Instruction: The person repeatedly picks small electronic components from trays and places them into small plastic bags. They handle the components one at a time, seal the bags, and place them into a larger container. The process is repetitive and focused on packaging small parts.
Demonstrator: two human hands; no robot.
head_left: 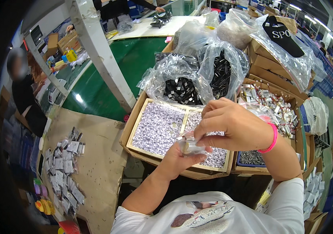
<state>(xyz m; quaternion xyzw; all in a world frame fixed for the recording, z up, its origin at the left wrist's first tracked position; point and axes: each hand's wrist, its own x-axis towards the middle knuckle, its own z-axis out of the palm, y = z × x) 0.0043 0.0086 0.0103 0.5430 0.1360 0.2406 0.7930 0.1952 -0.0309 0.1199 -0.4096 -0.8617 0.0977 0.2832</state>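
My left hand (181, 158) holds a small clear plastic bag (189, 146) in front of my chest. Something pale or silvery shows inside it, too small to name. My right hand (233, 124), a pink band on its wrist, has its fingers pinched at the bag's upper edge. Below both hands stands a wooden tray (147, 151) with two compartments, filled with many tiny whitish and silvery parts. Right of it, a blue bin (252, 159) holds small dark screws or similar metal pieces.
Behind the tray are clear bags of black parts (182, 90). A cardboard box of wired silvery pieces (270, 105) stands to the right. Filled packets (67, 167) lie on the left table (100, 156). A white post (103, 54) rises beside a green conveyor belt (90, 93). Other people work beyond.
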